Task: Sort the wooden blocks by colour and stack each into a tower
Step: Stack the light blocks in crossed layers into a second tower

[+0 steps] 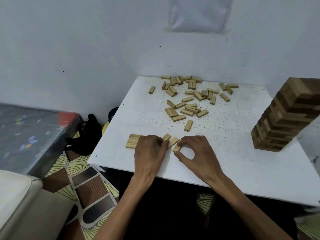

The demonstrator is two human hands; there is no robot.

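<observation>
Several light wooden blocks (187, 99) lie scattered over the far half of the white table (225, 163). A tall tower of darker brown blocks (284, 116) stands at the table's right side. Near the front edge a flat row of light blocks (132, 141) lies side by side. My left hand (149, 153) has its fingers curled on two light blocks (170, 140) just right of that row. My right hand (195, 153) pinches one light block (177, 148) between thumb and forefinger, close beside the others.
The table stands against a white wall, in a corner. To its left on the patterned floor lie a black bag (86, 134) and a dark mattress (31, 135). A pale cushion (15, 196) fills the lower left.
</observation>
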